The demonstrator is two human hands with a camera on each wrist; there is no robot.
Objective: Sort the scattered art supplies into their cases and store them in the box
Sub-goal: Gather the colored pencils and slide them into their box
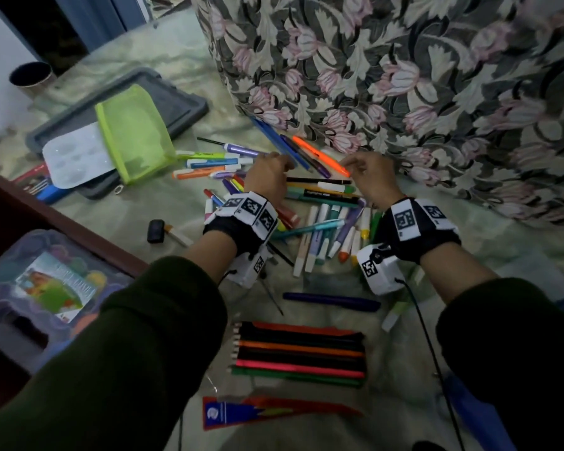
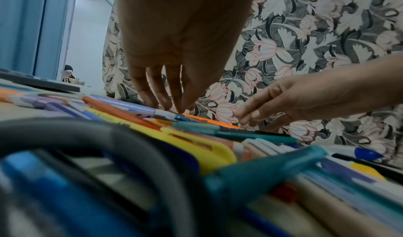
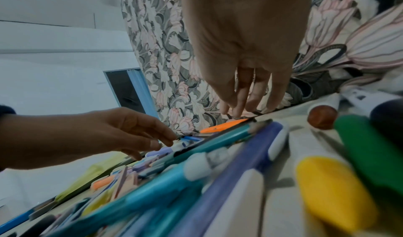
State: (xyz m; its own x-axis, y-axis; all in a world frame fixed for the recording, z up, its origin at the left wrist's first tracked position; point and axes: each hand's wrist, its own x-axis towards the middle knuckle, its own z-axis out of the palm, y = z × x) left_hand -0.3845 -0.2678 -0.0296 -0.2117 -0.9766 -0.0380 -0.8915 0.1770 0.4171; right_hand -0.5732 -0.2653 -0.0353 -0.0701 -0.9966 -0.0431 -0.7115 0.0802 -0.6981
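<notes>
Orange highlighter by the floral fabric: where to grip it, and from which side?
Pinch the orange highlighter at its near end, from above, where the right hand already reaches with its fingertips. It lies flat and slanted; a dark purple pen crowds its left side and the floral fabric its far end, so a top-down pinch across the barrel looks clearest.

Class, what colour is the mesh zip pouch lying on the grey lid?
Lime green: the pouch on the lid shows best in the head view.

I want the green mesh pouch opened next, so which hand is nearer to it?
Left. The left hand is over the pen pile just right of the green mesh pouch; the right hand is farther right, fingertips at the orange highlighter.
</notes>
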